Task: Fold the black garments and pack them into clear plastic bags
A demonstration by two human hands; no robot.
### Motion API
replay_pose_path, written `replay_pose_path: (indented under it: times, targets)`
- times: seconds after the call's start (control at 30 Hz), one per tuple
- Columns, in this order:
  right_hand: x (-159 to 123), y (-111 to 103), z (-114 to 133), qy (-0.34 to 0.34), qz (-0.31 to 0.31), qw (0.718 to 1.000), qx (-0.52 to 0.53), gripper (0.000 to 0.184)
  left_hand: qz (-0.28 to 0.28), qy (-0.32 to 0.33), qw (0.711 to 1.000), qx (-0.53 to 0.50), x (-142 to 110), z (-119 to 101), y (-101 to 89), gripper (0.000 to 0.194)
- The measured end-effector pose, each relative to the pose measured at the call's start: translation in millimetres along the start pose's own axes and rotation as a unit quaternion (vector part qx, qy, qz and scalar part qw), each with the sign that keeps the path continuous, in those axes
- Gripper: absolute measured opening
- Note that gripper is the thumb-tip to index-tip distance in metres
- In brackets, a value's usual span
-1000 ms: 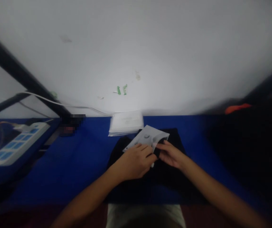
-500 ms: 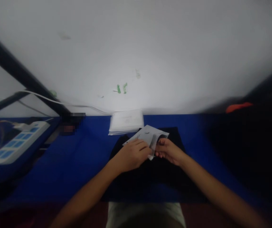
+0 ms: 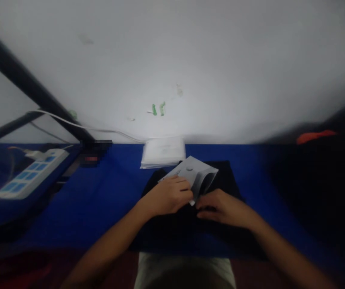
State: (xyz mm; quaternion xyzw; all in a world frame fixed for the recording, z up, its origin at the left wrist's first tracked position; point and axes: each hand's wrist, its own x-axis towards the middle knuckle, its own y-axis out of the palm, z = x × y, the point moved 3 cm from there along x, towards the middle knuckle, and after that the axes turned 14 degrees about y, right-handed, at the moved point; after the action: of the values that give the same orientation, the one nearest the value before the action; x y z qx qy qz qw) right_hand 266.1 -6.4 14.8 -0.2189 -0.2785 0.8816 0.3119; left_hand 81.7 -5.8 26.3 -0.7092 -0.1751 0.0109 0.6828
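A pale grey-white bag [image 3: 192,168] with dark print and a small oval mark lies slantwise, its right end gaping in a curve with a dark inside. My left hand [image 3: 169,196] is closed on its lower left side, fingers over the top face. Just right of the bag's lower corner is my right hand [image 3: 223,206], fingers bent toward the thumb; what they pinch, if anything, is lost in the dark. Under both hands spreads a black cloth-like item [image 3: 223,176], its outline hard to make out.
A stack of white flat packets [image 3: 163,151] lies against the wall on the blue tabletop [image 3: 109,188]. To the left are a white power strip [image 3: 33,172] with blue sockets, a white cable [image 3: 100,129] and a black frame bar [image 3: 24,76]. A dark mass with an orange item [image 3: 315,137] is at right.
My right hand has drawn back from the bag's open end, toward me and slightly right. The bag's mouth now gapes wider. My left hand keeps its hold; the view has shifted slightly.
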Motion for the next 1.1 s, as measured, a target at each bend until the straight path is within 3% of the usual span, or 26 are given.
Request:
replay_pose_path:
  times: [0.13, 0.2, 0.3, 0.4, 0.53, 0.7, 0.87, 1.0, 1.1]
  targets:
    - [2.6, 14.8, 4.2, -0.072, 0.050, 0.992, -0.088, 0.016, -0.010, -0.005, 1.000, 0.003, -0.7, 1.1, -0.3, 0.023]
    - [2.3, 16.5, 3.8, -0.075, 0.037, 0.991, -0.107, 0.015, -0.023, -0.006, 1.000, 0.006, -0.9, 1.3, -2.1, 0.024]
    - [-1.0, 8.8, 4.5, -0.078, -0.098, 0.986, -0.111, 0.019, -0.050, -0.002, 0.999, 0.008, -0.9, 0.2, -4.8, 0.023]
    - [-6.9, 3.0, 6.4, -0.127, -0.250, 0.940, -0.194, 0.016, -0.080, 0.011, 0.997, 0.012, -0.7, -1.8, -5.7, 0.022]
    - [-7.6, 7.7, 5.7, -0.171, -0.287, 0.889, -0.312, 0.018, -0.124, 0.012, 0.992, 0.036, -0.9, -2.4, -4.7, 0.020]
    - [-4.9, 2.9, 6.8, -0.151, -0.321, 0.880, -0.315, 0.016, -0.235, 0.056, 0.967, 0.079, -5.5, -6.8, -9.2, 0.018]
    - [-6.4, -21.9, -8.2, -0.104, -0.392, 0.857, -0.317, 0.016, -0.369, 0.054, 0.918, 0.136, -20.0, -16.2, -28.7, 0.016]
    - [-7.1, -46.2, -33.1, -0.019, -0.415, 0.852, -0.317, 0.015, -0.421, 0.018, 0.885, 0.197, -29.7, -21.3, -40.2, 0.016]
    - [-5.0, -53.8, -34.2, -0.017, -0.414, 0.847, -0.332, 0.013, -0.433, 0.001, 0.872, 0.228, -32.2, -22.8, -38.5, 0.017]
